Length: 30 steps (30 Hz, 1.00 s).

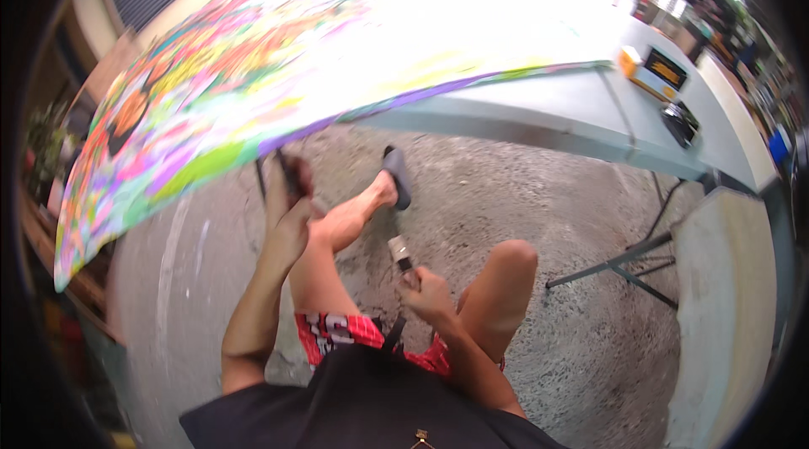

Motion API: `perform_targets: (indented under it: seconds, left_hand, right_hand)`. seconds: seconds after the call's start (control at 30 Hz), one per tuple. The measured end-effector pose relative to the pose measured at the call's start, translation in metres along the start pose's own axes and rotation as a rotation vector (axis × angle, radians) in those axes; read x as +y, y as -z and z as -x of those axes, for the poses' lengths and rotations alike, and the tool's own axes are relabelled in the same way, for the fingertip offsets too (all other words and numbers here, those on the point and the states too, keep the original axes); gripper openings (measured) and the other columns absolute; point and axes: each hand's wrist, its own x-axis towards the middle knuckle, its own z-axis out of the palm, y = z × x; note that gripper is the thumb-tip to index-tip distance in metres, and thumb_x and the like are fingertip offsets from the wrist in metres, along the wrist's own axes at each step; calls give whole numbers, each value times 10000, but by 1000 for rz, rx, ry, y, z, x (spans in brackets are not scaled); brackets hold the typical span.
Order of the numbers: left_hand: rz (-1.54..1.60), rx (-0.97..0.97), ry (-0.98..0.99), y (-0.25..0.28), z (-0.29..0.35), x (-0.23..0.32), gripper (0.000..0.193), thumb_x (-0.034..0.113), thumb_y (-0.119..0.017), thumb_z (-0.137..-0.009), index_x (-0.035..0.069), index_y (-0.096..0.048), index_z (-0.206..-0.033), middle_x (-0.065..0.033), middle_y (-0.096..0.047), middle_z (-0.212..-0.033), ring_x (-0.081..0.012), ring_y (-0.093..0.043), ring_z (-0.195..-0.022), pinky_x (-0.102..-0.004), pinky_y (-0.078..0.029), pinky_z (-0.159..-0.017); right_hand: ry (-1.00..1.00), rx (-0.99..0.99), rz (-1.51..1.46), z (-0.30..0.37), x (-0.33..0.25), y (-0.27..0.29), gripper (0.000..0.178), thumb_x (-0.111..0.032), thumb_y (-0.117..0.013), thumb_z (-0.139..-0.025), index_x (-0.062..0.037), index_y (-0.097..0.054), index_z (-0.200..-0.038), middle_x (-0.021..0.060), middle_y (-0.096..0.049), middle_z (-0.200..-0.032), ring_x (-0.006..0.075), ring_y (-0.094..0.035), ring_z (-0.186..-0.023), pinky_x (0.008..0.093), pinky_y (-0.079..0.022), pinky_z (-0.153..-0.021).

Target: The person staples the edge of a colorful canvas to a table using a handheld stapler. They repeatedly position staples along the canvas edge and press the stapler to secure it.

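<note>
My right hand (428, 297) is closed round the handle of a flat paintbrush (399, 250), held low between my knees with its pale bristles pointing away from me. Up at the near edge of a brightly painted panel (202, 164), my left hand (291, 225) looks closed around a dark thing (292, 172), blurred and partly in shadow. Multicoloured strokes cover the panel, and glare whitens much of its far right side. It lies over a pale table (497, 116), its left corner sticking out past the tabletop.
On the table's right end are an orange-and-black box (657, 75) and a shiny black object (679, 124). Dark metal legs (624, 268) stand below at right, beside a pale board (720, 297). My slippered foot (396, 179) rests on rough concrete floor (581, 348) under the table.
</note>
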Motion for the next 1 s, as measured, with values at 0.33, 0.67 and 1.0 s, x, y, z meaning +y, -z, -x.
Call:
perform_targets:
  seconds: [0.33, 0.67, 1.0]
  left_hand:
    - [-251, -59, 36, 0, 5, 22, 450, 14, -562, -616, 46, -477, -1057, -31, -413, -879, -117, -401, -760, -253, -374, -627]
    - [-194, -25, 25, -5, 1, 20, 333, 17, -551, -630, 37, -473, -953, -16, -402, -807, -111, -381, -697, -259, -331, -588]
    - [-67, -25, 76, -12, 0, 19, 287, -44, -502, -573, 105, -370, -778, 2, -371, -770, -109, -369, -695, -247, -317, -594]
  right_hand:
    - [-26, -20, -22, 4, -9, 11, 364, -321, -723, -848, 19, -597, -823, 164, -567, -607, 287, -563, -544, 393, -446, -560]
    - [-50, -12, -15, 4, -11, 12, 349, -309, -725, -861, 14, -596, -831, 75, -511, -580, 147, -464, -553, 342, -410, -539]
    - [-142, -38, -59, 3, -10, 16, 326, -289, -723, -872, 10, -600, -833, 23, -526, -572, 88, -484, -565, 300, -410, -520]
